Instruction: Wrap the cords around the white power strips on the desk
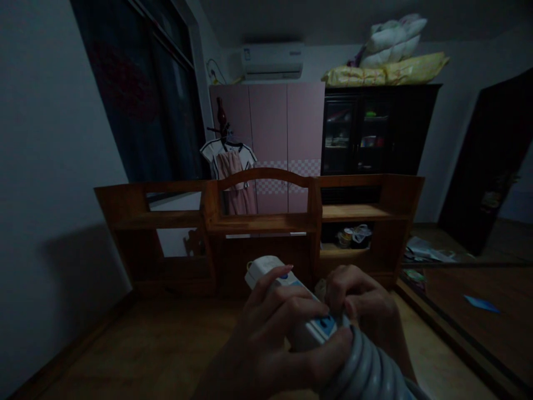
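A white power strip (pixel 266 268) with blue socket faces lies tilted across the lower middle of the view. My left hand (pixel 278 328) is wrapped round it, fingers over the socket side and thumb along the near end. Thick grey power cord (pixel 370 366) is wound in several tight turns round the near part of the strip, running out of the bottom of the view. Beside the first turns, my right hand (pixel 362 294) is closed in a pinch at a pale stretch of the cord; its fingertips partly hide what they grip.
A low wooden shelf unit (pixel 262 223) stands in front of me on a wooden surface (pixel 166 344). Its right compartment holds a roll of tape and a plastic bag (pixel 361 235). Behind are a pink wardrobe (pixel 268 122), hanging clothes (pixel 229 161) and a dark cabinet (pixel 403 128).
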Demonstrator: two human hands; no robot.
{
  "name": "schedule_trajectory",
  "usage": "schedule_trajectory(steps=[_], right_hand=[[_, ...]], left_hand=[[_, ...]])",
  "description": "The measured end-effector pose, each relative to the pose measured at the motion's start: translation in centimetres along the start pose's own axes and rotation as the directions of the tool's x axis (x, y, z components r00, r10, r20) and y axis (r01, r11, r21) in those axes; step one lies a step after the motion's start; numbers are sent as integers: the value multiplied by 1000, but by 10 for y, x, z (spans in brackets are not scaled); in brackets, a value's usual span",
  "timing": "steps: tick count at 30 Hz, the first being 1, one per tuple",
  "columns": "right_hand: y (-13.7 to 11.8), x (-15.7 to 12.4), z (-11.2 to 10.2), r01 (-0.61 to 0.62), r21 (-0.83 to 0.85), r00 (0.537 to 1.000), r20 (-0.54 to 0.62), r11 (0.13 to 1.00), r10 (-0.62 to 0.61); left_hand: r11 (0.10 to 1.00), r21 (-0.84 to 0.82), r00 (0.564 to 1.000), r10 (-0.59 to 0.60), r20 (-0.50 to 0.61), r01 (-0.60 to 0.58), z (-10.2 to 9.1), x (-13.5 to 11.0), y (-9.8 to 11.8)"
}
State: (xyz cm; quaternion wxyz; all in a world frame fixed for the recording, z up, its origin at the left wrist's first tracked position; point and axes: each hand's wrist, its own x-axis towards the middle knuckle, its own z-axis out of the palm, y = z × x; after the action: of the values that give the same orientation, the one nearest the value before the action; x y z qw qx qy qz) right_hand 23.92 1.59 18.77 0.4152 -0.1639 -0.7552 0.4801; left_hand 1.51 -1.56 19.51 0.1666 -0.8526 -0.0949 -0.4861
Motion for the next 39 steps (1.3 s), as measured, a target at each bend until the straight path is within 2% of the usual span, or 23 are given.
schedule_trajectory(steps=[4, 7, 11, 14, 16, 18, 21, 22, 25, 27, 30, 33, 35, 36, 39], right_hand=[[-11, 1, 8, -12, 2, 999, 35, 1000, 12], [-26, -2, 13, -88, -69, 995, -42, 994, 86], [-39, -2, 19, -183, -140, 974, -160, 973, 160], [-39, 2, 18, -174, -162, 970, -201, 971, 140], [-35, 6, 17, -183, -184, 968, -205, 966, 144], [-31, 10, 18, -204, -240, 961, -235, 949, 147], [-26, 20, 23, -210, -413, 948, -307, 886, 82], [-24, 23, 26, -209, -480, 943, -331, 852, 45], [-14, 33, 28, -252, -626, 910, -412, 738, -38], [-7, 36, 25, -293, -675, 874, -477, 678, -98], [2, 39, 21, -305, -752, 841, -501, 584, -206], [8, 42, 22, -318, -830, 863, -454, 458, -223], [9, 45, 27, -338, -867, 881, -428, 365, -202], [9, 47, 29, -347, -882, 887, -419, 317, -195], [8, 51, 37, -362, -911, 898, -397, 197, -188]], left_hand=[[997, -33, 992, -71, -104, 68, -3, 7, 1], [998, -21, 994, -55, -93, 53, -4, 7, -7], [996, -82, 996, -35, -88, 28, -2, -4, -21], [984, -66, 963, -176, -205, 166, 1, -11, -30], [952, -79, 895, -306, -326, 297, 3, -12, -35], [885, -97, 784, -450, -427, 456, 5, -10, -39], [704, -137, 590, -671, -449, 697, 8, -6, -48], [656, -163, 543, -718, -435, 737, 10, -5, -52], [597, -274, 486, -788, -378, 754, 14, -5, -66], [525, -386, 428, -848, -313, 759, 18, -9, -79], [320, -620, 297, -944, -143, 717, 27, -19, -97], [101, -771, 187, -982, 23, 628, 38, -30, -111], [45, -778, 158, -985, 71, 627, 44, -35, -117], [46, -766, 162, -984, 76, 641, 48, -37, -119], [118, -695, 222, -973, 62, 710, 54, -42, -122]])
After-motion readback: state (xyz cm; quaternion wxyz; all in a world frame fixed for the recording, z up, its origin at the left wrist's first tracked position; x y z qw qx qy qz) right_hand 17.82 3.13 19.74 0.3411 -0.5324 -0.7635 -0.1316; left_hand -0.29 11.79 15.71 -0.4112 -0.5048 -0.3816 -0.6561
